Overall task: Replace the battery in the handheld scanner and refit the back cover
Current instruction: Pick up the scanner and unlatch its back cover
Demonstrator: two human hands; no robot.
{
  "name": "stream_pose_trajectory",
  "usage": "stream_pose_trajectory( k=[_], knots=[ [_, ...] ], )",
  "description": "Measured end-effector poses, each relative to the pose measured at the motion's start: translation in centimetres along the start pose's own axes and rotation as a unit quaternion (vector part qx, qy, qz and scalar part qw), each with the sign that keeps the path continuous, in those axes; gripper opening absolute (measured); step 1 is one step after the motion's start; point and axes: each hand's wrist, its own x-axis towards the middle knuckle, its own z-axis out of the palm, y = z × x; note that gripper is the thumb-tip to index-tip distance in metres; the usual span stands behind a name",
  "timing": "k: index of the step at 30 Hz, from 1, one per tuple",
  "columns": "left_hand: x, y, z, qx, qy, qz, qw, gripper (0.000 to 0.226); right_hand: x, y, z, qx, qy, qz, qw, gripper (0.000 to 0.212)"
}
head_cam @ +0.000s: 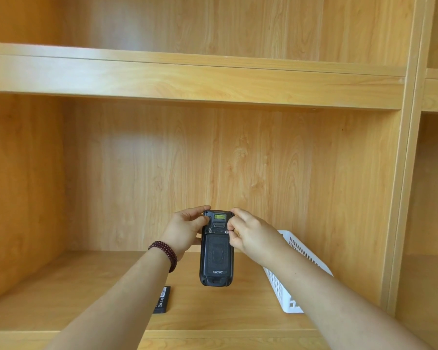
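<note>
I hold the black handheld scanner upright in the air above the shelf, its back facing me, with the textured back cover in place on it. My left hand grips the scanner's upper left side, thumb on the top corner. My right hand pinches at the upper right edge, fingertips by the small latch beside the cover. A loose black battery lies flat on the shelf below my left forearm.
A white slotted plastic basket stands on the wooden shelf at the right, partly behind my right forearm. A shelf board runs overhead, and a vertical divider closes the bay on the right.
</note>
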Motion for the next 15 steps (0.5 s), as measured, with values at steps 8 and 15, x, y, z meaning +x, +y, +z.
stream_pose_trajectory(
  k=[8,15],
  knots=[
    [-0.4,-0.5,0.4,-0.009,0.007,-0.003,1.0,0.026,0.0,0.9,-1.4,0.081,-0.075,0.045,0.993,0.014],
    [-0.1,0.3,0.2,-0.007,0.006,0.015,1.0,0.028,-0.1,0.5,-1.7,0.087,-0.07,0.055,0.992,0.013]
  ],
)
